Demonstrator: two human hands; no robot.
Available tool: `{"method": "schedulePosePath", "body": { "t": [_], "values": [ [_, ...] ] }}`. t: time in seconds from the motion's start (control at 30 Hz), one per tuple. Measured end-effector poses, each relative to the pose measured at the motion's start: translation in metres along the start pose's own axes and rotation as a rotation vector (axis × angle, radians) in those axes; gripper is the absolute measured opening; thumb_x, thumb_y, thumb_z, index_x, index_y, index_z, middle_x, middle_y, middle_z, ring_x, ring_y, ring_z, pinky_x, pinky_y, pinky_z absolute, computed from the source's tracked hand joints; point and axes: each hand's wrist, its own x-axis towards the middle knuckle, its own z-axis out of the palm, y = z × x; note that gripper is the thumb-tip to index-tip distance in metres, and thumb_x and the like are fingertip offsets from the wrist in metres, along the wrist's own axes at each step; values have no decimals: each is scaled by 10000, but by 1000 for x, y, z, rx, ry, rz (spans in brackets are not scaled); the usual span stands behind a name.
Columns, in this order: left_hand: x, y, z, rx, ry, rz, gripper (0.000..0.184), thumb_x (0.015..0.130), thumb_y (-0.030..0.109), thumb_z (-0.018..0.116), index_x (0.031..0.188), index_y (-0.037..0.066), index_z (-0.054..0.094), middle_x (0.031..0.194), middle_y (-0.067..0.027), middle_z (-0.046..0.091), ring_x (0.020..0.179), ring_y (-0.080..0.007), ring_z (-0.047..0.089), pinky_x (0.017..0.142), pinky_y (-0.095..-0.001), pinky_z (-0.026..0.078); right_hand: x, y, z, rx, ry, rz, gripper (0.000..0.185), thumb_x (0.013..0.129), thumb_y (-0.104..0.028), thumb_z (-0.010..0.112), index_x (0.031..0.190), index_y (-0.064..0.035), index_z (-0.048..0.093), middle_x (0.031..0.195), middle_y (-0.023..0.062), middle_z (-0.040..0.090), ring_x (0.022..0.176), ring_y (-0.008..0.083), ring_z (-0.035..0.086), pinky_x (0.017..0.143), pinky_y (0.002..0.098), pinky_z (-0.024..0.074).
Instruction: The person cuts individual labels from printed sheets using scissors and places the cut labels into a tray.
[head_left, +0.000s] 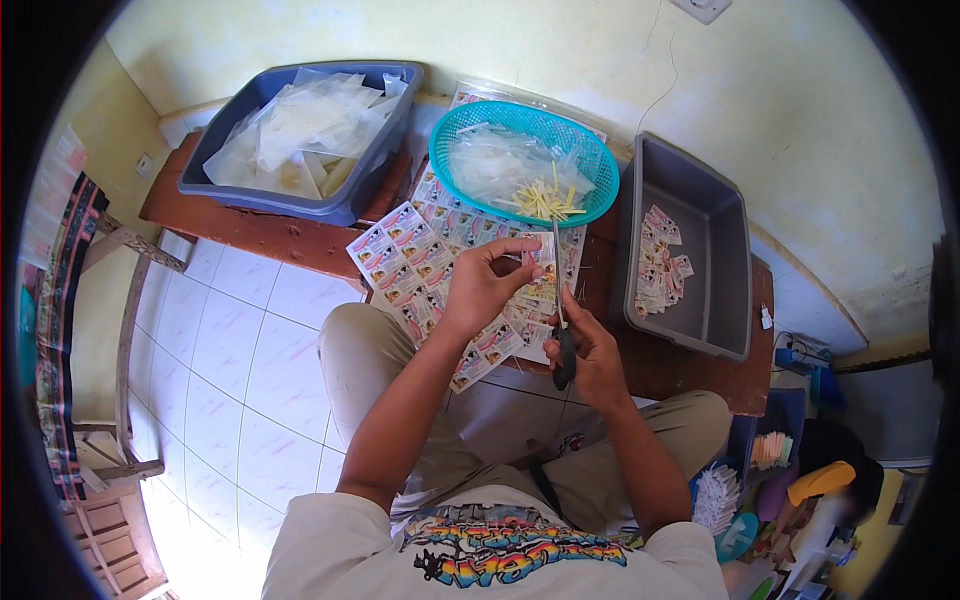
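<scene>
My left hand (488,285) pinches a small printed label sheet (543,270) between thumb and fingers, above the bench. Closed around the black handle of a pair of scissors (565,358) is my right hand (592,352). The scissor blades point away from me, along the right edge of the label sheet; whether they are parted is too fine to tell. Beneath my hands lie larger printed sheets (400,255) with rows of the same label. Just beyond, a teal basket (440,160) holds clear plastic and a heap of thin yellowish strips (548,200).
A grey bin (715,300) on the right holds loose cut labels (660,265). On the left, a blue-grey tub (215,190) is full of translucent plastic bags (315,125). All stand on a brown wooden bench (275,238) against the wall.
</scene>
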Motion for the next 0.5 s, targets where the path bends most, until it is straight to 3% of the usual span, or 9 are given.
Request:
{"method": "schedulePosePath", "body": {
  "t": [0.03, 0.17, 0.27, 0.37, 0.43, 0.5],
  "values": [
    [0, -1, 0, -23, 14, 36, 329, 906, 30, 823, 1228, 36, 759, 861, -57, 776, 733, -48, 655, 611, -237, 509, 0, 0, 0, 28, 11, 3, 828, 934, -58, 807, 1647, -132, 393, 1228, 38, 569, 893, 74, 638, 692, 241, 583],
    [0, 3, -1, -10, 7, 16, 309, 912, 26, 815, 1216, 30, 758, 860, -44, 766, 749, -50, 657, 645, -235, 522, 2, 2, -2, 57, 47, 56, 819, 919, -77, 828, 1631, -112, 424, 1191, 40, 582, 865, 73, 635, 687, 247, 571],
    [1, -1, -1, -15, 17, 65, 286, 922, 22, 803, 1204, 26, 757, 846, -28, 751, 744, -49, 648, 650, -234, 521, 5, 15, -9, -183, 20, -63, 822, 902, -117, 856, 1617, -106, 450, 1138, 48, 597, 858, 70, 631, 687, 255, 555],
    [0, 0, -1, -42, 10, 43, 272, 931, 22, 793, 1200, 27, 755, 846, -14, 738, 753, -44, 637, 667, -232, 518, 6, 13, -9, -339, 57, -44, 859, 845, -171, 905, 1595, -103, 491, 1109, 89, 620, 845, 128, 659, 730, 306, 558],
    [1, -4, -2, -30, 18, 73, 268, 939, 21, 785, 1205, 28, 753, 855, -8, 735, 766, -41, 632, 677, -231, 514, 5, 6, -9, -784, 64, -135, 867, 800, -185, 918, 1569, -99, 527, 1109, 144, 630, 875, 240, 689, 794, 370, 568],
    [0, -2, -3, -16, 10, 63, 269, 939, 23, 785, 1206, 28, 753, 857, -4, 732, 769, -39, 628, 682, -229, 512, 5, 15, -11, -820, 73, -161, 852, 788, -171, 909, 1552, -91, 542, 1128, 163, 627, 893, 281, 689, 817, 398, 569]
  ]
}}
